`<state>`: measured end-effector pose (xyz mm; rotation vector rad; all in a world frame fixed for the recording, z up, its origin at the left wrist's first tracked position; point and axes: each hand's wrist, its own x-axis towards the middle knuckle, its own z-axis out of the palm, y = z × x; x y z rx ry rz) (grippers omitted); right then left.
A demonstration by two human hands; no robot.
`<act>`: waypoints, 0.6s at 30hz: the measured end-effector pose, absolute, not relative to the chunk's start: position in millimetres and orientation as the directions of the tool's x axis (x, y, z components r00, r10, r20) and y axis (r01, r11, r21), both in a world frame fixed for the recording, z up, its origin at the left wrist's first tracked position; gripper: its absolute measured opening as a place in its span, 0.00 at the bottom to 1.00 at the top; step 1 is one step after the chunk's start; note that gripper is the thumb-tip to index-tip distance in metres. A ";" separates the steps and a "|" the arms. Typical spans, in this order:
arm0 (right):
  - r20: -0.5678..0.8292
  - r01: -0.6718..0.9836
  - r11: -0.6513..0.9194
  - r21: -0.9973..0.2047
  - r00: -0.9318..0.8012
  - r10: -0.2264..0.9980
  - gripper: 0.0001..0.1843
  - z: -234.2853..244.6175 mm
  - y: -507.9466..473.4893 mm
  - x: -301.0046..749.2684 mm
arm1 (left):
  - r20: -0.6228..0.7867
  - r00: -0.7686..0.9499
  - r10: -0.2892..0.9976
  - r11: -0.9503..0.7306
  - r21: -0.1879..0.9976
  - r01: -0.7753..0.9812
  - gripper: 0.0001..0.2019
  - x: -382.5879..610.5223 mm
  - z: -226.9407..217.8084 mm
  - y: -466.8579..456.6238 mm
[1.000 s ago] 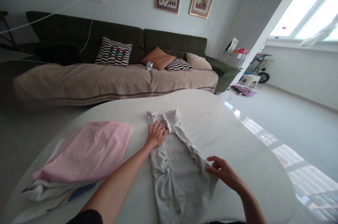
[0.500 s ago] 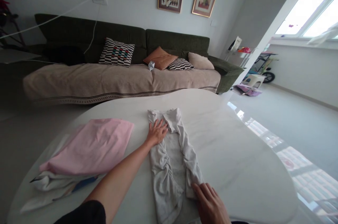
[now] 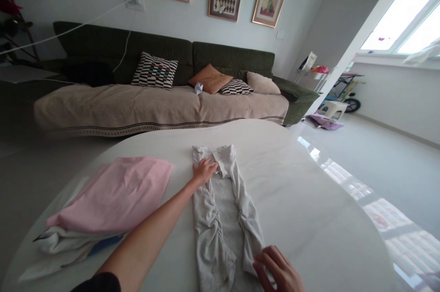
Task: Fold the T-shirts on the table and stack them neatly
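**Pinning the collar end while I set the side fold**

My left hand (image 3: pixel 203 172) lies flat and open, palm down, on the far end of the grey garment (image 3: pixel 225 205), which stretches along the white table (image 3: pixel 309 200) from under that palm toward me. My right hand (image 3: pixel 278 270) rests at the near end, fingers spread and loosely curled on the folded-in right edge; it presses rather than pinches, and I cannot see whether any cloth is caught beneath the fingertips.

Both long edges are turned in toward the middle, bunched and rippled between my two hands. To do this well, I judge I should keep the left palm as the anchor and draw the right hand gently toward me, so the gathers under it flatten. The left strip, just below my left wrist, looks equally puckered and wants the same smoothing. Pressure should stay light, or the cloth slides on the glossy top.

The pink folded cloth (image 3: pixel 117 193) sits well left of my left forearm, on a small pile.
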<state>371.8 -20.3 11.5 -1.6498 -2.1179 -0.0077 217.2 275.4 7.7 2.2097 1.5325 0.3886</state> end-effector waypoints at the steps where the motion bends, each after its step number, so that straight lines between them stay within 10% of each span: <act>1: 0.354 0.921 0.260 -0.291 -0.149 0.923 0.07 13.3 -15.4 368.3 | -0.027 0.310 0.950 -0.255 0.500 0.828 0.20 222.1 11.0 281.2; 8: 0.333 0.931 0.154 -0.332 -0.037 0.942 0.07 5.4 6.5 354.4 | -0.082 0.082 0.993 -0.028 0.517 0.856 0.15 257.8 26.7 305.5; 18: 0.371 0.927 0.186 -0.325 -0.056 0.927 0.06 -5.3 6.2 358.6 | 0.063 0.100 0.993 -0.118 0.550 0.827 0.17 246.1 16.5 283.7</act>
